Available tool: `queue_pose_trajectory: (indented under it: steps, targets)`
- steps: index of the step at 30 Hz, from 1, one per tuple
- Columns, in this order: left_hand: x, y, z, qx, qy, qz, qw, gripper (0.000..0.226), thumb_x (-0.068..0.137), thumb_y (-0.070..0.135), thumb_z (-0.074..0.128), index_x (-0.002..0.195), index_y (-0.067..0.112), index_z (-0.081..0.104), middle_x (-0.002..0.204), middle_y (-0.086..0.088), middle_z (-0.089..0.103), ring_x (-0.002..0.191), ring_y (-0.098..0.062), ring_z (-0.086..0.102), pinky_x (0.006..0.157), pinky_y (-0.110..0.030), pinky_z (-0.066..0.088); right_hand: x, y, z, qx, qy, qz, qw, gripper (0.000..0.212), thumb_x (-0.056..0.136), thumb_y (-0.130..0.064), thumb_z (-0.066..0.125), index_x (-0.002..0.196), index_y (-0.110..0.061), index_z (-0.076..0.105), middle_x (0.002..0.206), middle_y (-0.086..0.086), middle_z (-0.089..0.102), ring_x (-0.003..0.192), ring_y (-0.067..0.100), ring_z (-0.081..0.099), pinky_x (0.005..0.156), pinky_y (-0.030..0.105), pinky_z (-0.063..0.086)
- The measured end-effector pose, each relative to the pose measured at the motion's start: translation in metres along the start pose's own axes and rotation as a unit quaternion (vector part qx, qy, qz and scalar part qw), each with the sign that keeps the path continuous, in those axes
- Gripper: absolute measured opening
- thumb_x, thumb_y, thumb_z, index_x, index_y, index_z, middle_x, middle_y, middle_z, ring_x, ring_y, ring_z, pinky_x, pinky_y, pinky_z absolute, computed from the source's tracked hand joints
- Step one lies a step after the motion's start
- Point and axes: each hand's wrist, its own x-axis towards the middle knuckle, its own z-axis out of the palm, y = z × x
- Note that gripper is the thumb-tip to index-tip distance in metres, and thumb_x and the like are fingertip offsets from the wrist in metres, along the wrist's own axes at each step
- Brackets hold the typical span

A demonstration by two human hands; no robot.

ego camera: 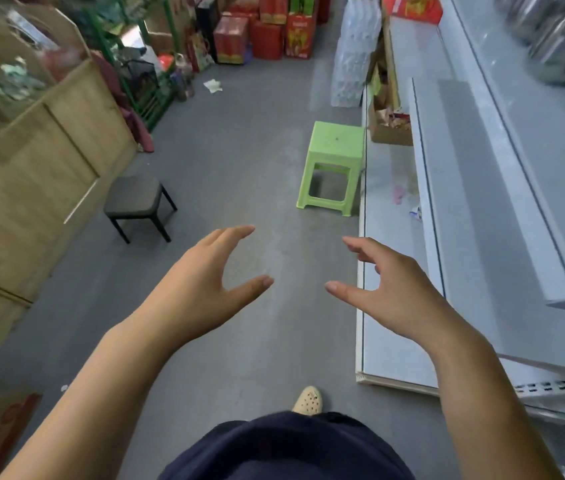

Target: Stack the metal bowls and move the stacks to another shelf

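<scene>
1. A grey, smooth floor [239,150] runs up the middle of a shop aisle, seen from the head camera looking down.
2. Pale grey metal shelving [482,188] lines the right side in stepped tiers, and its lower tiers are mostly bare.
3. A light wooden cabinet with glass panels above [42,161] stands along the left side.
4. Shiny, blurred metal bowls [561,39] sit in a cluster on the upper tier of the shelving at top right, well apart from both hands; how many there are cannot be told.
5. Red cardboard boxes [267,32] are piled at the far end of the aisle.
6. A lime-green plastic stool [334,161] stands on the floor just beside the shelving.
7. A small dark stool with black legs [137,199] stands near the wooden cabinet.
8. The left hand [205,268] is held out over the floor, fingers spread and curved, thumb pointing right, holding nothing.
9. The right hand [388,289] mirrors it near the edge of the shelving, fingers loosely curled, thumb pointing left, likewise holding nothing; the two thumbs are apart.
10. A cream perforated shoe [309,400] shows on the floor above a dark navy garment [288,448].
</scene>
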Motion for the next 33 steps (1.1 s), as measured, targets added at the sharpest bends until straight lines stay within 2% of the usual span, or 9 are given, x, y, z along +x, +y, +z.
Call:
queue_pose_trajectory:
  steps: [5,10,14,16,20,23,26,29,33]
  targets:
    - [0.087,0.019,0.005,-0.029,0.043,0.001,0.999,0.079,0.083,0.064,0.064,0.151,0.031,0.041,0.150,0.015,0.048,0.139,-0.005,0.044,0.109,-0.023,0.034,0.082,0.010,-0.051,-0.020,0.031,-0.023,0.999,0.073,0.084,-0.052,0.078,0.149,-0.037,0.047,0.147,-0.017,0.053,0.136,0.001,0.048,0.105,0.018,0.033]
    - [0.155,0.020,0.023,-0.049,0.012,-0.001,0.999,0.079,0.084,0.061,0.068,0.151,0.033,0.038,0.150,0.015,0.049,0.139,-0.004,0.045,0.110,-0.024,0.035,0.141,0.024,-0.070,0.020,0.068,-0.021,0.997,0.067,0.084,-0.046,0.081,0.144,-0.036,0.052,0.138,-0.021,0.058,0.124,-0.006,0.054,0.108,0.021,0.043]
    - [0.228,0.011,0.026,-0.037,-0.011,0.016,0.999,0.080,0.085,0.062,0.068,0.152,0.035,0.035,0.152,0.014,0.047,0.140,-0.007,0.044,0.112,-0.029,0.037,0.187,0.036,-0.084,0.015,0.077,0.020,0.997,0.070,0.085,-0.046,0.080,0.148,-0.039,0.048,0.132,-0.024,0.052,0.103,-0.023,0.045,0.085,-0.006,0.031]
    - [0.272,0.009,0.023,-0.031,-0.020,0.040,0.999,0.080,0.085,0.062,0.067,0.152,0.036,0.034,0.153,0.015,0.046,0.140,-0.007,0.044,0.110,-0.027,0.036,0.210,0.037,-0.094,0.015,0.095,0.041,0.995,0.072,0.086,-0.045,0.079,0.150,-0.038,0.046,0.140,-0.019,0.053,0.111,-0.015,0.041,0.086,0.000,0.031]
    - [0.370,0.016,0.005,-0.018,-0.055,0.119,0.991,0.077,0.086,0.060,0.067,0.152,0.032,0.037,0.153,0.010,0.048,0.138,-0.013,0.048,0.112,-0.034,0.040,0.257,0.030,-0.120,0.018,0.175,0.079,0.981,0.073,0.086,-0.046,0.079,0.150,-0.036,0.045,0.151,-0.015,0.051,0.126,-0.004,0.044,0.104,0.021,0.038]
    - [0.442,0.027,-0.004,-0.004,-0.090,0.204,0.975,0.075,0.086,0.058,0.067,0.150,0.027,0.042,0.149,0.005,0.053,0.135,-0.018,0.052,0.108,-0.034,0.042,0.284,0.025,-0.138,0.028,0.245,0.126,0.961,0.072,0.086,-0.045,0.079,0.150,-0.034,0.046,0.144,-0.016,0.054,0.131,0.004,0.049,0.102,0.019,0.038]
    - [0.495,0.040,0.000,0.002,-0.134,0.279,0.951,0.075,0.086,0.057,0.068,0.150,0.027,0.042,0.150,0.006,0.052,0.137,-0.019,0.049,0.106,-0.031,0.040,0.295,0.023,-0.149,0.047,0.310,0.171,0.934,0.070,0.086,-0.044,0.079,0.148,-0.036,0.047,0.129,-0.027,0.047,0.118,-0.002,0.047,0.096,0.015,0.037]
    - [0.533,0.061,0.013,-0.006,-0.160,0.340,0.927,0.076,0.086,0.058,0.067,0.151,0.028,0.042,0.151,0.007,0.050,0.138,-0.017,0.047,0.107,-0.031,0.039,0.294,0.029,-0.156,0.043,0.370,0.219,0.902,0.070,0.087,-0.044,0.079,0.148,-0.034,0.048,0.131,-0.023,0.047,0.118,-0.004,0.043,0.099,0.016,0.036]
    - [0.565,0.101,0.040,-0.030,-0.192,0.410,0.891,0.073,0.088,0.054,0.069,0.150,0.028,0.043,0.146,0.008,0.053,0.134,-0.013,0.049,0.100,-0.024,0.035,0.283,0.044,-0.162,0.051,0.448,0.288,0.845,0.066,0.088,-0.039,0.079,0.146,-0.033,0.049,0.126,-0.024,0.045,0.110,-0.008,0.041,0.083,-0.003,0.030]
